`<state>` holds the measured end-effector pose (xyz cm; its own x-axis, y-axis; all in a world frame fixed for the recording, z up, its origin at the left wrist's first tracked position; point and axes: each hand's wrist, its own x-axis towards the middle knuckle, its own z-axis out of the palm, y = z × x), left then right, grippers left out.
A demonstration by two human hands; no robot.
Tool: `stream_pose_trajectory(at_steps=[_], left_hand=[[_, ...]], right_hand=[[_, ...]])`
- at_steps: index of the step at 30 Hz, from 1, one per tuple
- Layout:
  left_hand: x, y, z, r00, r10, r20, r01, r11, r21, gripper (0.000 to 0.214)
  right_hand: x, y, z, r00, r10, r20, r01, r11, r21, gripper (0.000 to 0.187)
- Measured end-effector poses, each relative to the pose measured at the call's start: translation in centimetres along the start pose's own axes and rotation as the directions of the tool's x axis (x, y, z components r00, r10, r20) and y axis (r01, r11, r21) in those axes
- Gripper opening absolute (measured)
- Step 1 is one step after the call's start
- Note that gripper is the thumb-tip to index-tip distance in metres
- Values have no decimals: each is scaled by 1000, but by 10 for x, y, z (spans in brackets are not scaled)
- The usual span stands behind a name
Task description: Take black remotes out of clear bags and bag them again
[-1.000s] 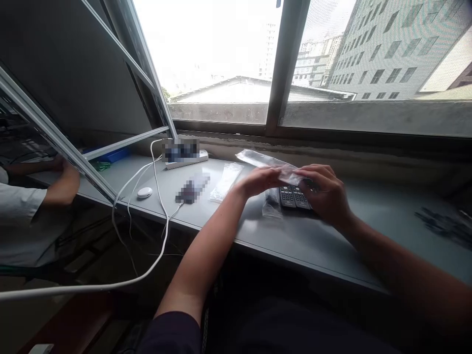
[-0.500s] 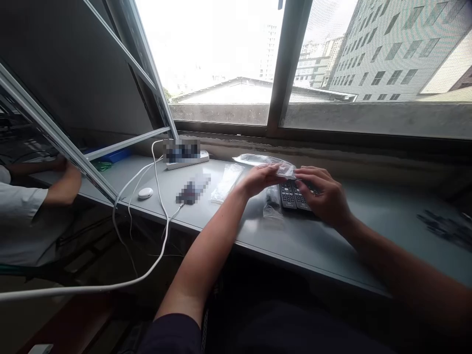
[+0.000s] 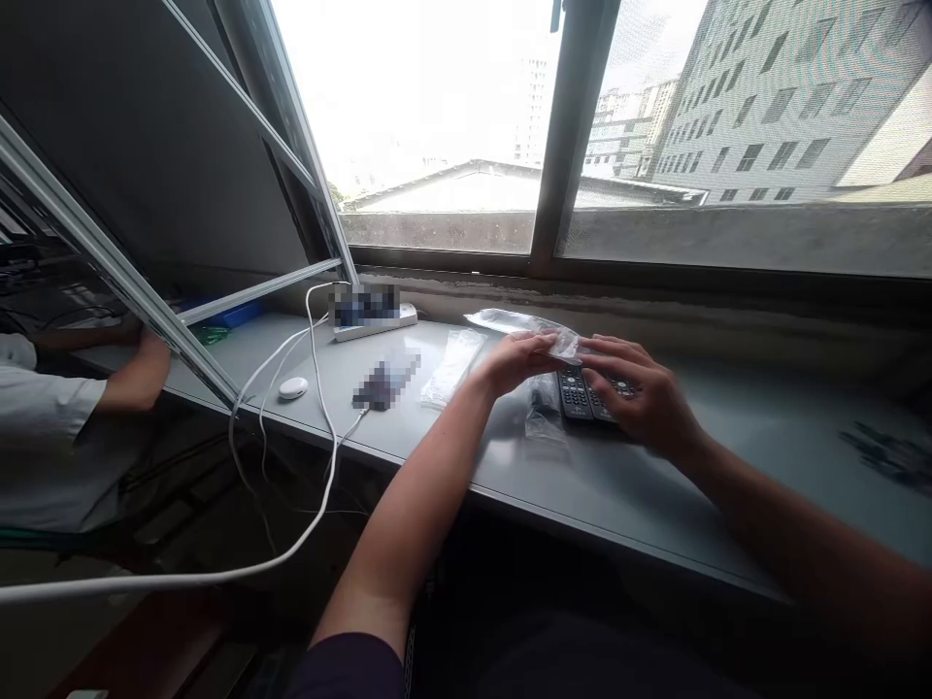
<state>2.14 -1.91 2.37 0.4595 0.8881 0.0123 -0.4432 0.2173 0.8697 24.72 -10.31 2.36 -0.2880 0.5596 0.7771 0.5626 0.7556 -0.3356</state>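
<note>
My left hand (image 3: pixel 515 361) is closed on a clear plastic bag (image 3: pixel 502 320), which it holds up over the table. The bag stretches away to the left behind my fingers, and its crumpled end points toward my right hand. My right hand (image 3: pixel 645 393) is open beside that end, thumb apart from the fingers; whether a fingertip touches the plastic I cannot tell. Beneath it lie black remote controls (image 3: pixel 575 396) side by side, partly covered by the hand. Another clear bag with something dark in it (image 3: pixel 545 413) rests just left of the remotes.
A stack of clear bags (image 3: pixel 452 367) lies left of my forearm. Beyond are a blurred-out phone (image 3: pixel 385 381) on a cable, a round white case (image 3: pixel 292 388), a power strip (image 3: pixel 375 325) and a metal frame (image 3: pixel 131 277). A co-worker's arm (image 3: pixel 138 374) shows at far left. Dark items (image 3: pixel 884 454) lie right.
The view has shifted slightly. My right hand has drawn a little away from the bag's end, and its fingers are more spread. My left hand keeps its hold on the bag.
</note>
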Motion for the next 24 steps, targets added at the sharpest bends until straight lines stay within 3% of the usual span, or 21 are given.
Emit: stream_pose_trajectory(at_steps=[8, 16, 24], left_hand=[[1, -1, -1, 1000, -19, -25, 19, 1000, -4, 15], [1, -3, -5, 998, -54, 20, 54, 998, 25, 22], [-3, 0, 0, 999, -40, -37, 41, 999, 27, 9]], right_hand=[[0, -3, 0, 1000, -10, -4, 10, 1000, 22, 29], [-2, 0, 3, 1000, -12, 4, 12, 1000, -8, 28], [-2, 1, 1, 1000, -8, -14, 8, 1000, -26, 28]])
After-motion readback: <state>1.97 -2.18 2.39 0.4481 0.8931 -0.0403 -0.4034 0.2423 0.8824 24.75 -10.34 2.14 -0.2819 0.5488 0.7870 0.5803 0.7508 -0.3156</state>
